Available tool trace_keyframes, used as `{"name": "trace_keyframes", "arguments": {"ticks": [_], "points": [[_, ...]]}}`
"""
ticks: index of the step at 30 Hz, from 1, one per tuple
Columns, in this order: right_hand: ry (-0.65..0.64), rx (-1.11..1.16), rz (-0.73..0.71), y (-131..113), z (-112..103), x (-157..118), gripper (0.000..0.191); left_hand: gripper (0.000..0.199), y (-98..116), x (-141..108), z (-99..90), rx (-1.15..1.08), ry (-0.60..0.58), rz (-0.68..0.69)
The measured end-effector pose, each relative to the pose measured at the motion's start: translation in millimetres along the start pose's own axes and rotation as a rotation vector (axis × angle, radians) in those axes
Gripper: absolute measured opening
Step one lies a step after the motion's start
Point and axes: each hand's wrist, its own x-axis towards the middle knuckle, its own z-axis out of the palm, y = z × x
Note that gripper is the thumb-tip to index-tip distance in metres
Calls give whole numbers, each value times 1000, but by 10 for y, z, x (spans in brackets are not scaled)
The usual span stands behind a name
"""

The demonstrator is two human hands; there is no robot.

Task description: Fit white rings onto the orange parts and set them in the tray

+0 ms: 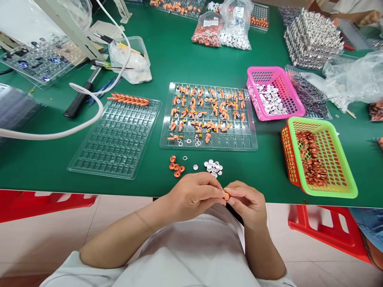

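Observation:
Between the fingertips of my left hand [197, 196] and my right hand [247, 202] is a small orange part [226, 195], pinched by both at the table's front edge. Just beyond my hands lie several white discs [213, 167], a single white disc [195, 167], a small ring [185, 158] and several orange cups [176, 167]. Farther back, a clear tray [239, 142] holds many orange pieces with dark and yellow bits and some loose rings. To its left, another clear tray [110, 139] carries a row of orange parts [128, 99] along its top edge.
At right stand a pink basket [277, 71] of white discs and a green basket [344, 167] of copper-coloured parts. A white cable [98, 107] loops over a hammer [79, 97] at left. Bags [236, 34] and stacked white parts [312, 40] lie at the back.

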Motion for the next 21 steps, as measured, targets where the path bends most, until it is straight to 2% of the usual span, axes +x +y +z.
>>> {"name": "trace_keyframes", "arguments": {"ticks": [7, 11, 21], "points": [[-62, 1, 7, -44, -30, 22, 35, 8, -13, 2, 23, -13, 9, 20], [-29, 21, -6, -29, -13, -1, 33, 8, -7, 1, 38, -41, 39, 23], [85, 92, -7, 43, 114, -28, 15, 11, 17, -22, 46, -13, 51, 74]]}}
